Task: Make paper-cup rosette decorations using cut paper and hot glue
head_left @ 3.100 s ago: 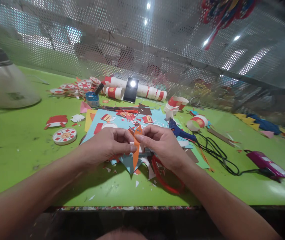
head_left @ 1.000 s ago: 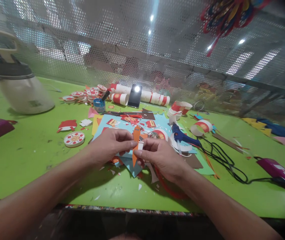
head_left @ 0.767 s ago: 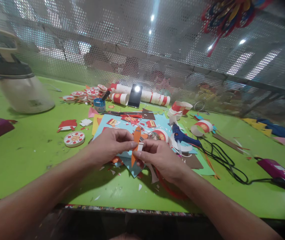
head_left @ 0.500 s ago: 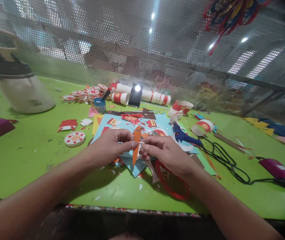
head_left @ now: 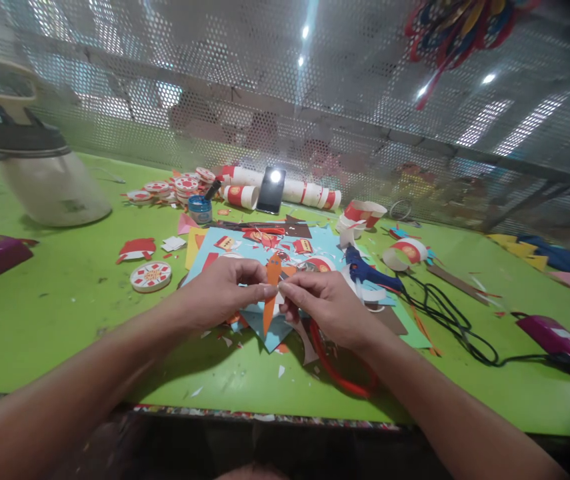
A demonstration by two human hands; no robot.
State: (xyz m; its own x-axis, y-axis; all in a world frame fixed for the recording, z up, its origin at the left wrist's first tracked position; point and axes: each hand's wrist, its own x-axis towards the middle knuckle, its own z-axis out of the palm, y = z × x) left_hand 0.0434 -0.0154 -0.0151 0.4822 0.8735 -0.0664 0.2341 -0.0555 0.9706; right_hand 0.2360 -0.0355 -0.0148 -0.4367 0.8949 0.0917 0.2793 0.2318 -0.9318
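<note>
One orange cutout (head_left: 269, 312) (likely light, easily creased; grip mid-length) is pinched by the left hand (head_left: 222, 288); the right hand's (head_left: 323, 303) fingers pinch, contents unclear.

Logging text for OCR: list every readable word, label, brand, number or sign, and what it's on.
Nothing legible.
Blue jar: label too small.
White container: mark blurred.
Round disc: gold marks, possibly writing, too small.
Red-and-white paper tube: gold emblem, unreadable.
Red cutout: marks on pale panel, unreadable.
Orange paper strip: blue dots, no lettering seen.
</note>
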